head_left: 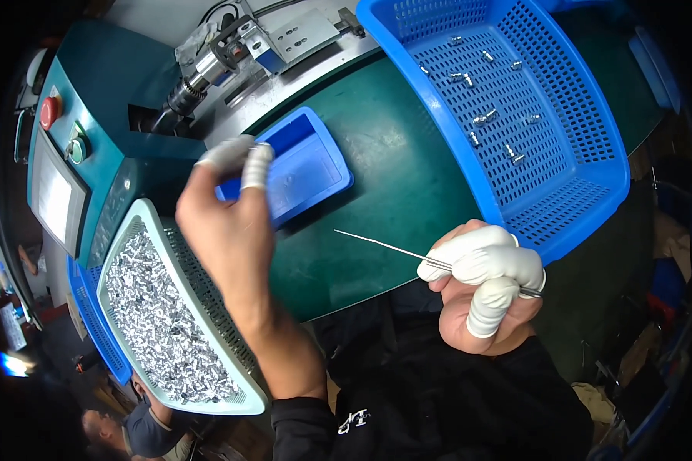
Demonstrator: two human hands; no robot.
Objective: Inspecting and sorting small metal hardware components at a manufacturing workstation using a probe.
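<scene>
My left hand [234,203] is raised over the left end of a small blue tray [323,180], with white covers on its fingertips. Its thumb and forefinger are drawn together, a small shiny spot showing at the tips; motion blur keeps me from naming what is there. Low on the right, my right hand [488,288] is closed around a thin metal needle-like tool [384,245], whose long slender end reaches left over the green table. White covers wrap several of its fingers too. Beside my left forearm, a pale green basket [250,396] holds a heap of small silvery metal parts [161,315].
A large blue perforated basket [507,223] at the upper right contains several scattered metal fittings [484,117]. At the upper left is a teal machine [104,65] with a drill-like chuck [183,96], a red button [51,113] and a screen. Another person [134,430] appears at lower left.
</scene>
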